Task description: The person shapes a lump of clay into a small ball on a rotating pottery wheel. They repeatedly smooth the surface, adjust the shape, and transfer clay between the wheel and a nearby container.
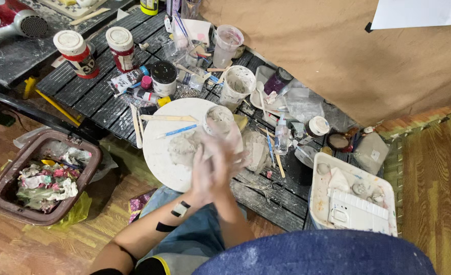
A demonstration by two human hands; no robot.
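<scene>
Head view, looking down on a cluttered black slatted table (pixel 108 102). Left hand (pixel 203 175) and right hand (pixel 225 160) pressed palm to palm over the 5 o'clock edge of the round white board (pixel 159 158), both coated in pale clay, both motion-blurred. Fingers look extended and flat against each other; whether a bit of clay sits between the palms cannot be told. Clay lump (pixel 182 148) lies on the board just at 10 o'clock of the hands, apart from them. Clay-smeared cup (pixel 219 119) stands at the board's 2 o'clock rim. Blue-handled tool (pixel 177 131) and flat wooden stick (pixel 168 118) lie across the board's upper part.

Judgement: looks like rolling or rubbing between the palms; done well it wants even pressure, hands kept over the board so crumbs fall there, elbows clear of the cup.

Bin (pixel 42 178) full of scraps at 9 o'clock on the floor. White tray (pixel 319 198) at 3 o'clock, lower edge cut off by a blue rounded shape. Two red-label jars (pixel 98 51) at 11 o'clock. Scissors (pixel 268 191) half lost against the dark slats. Small items round the cups at 12 o'clock too crowded to name
</scene>
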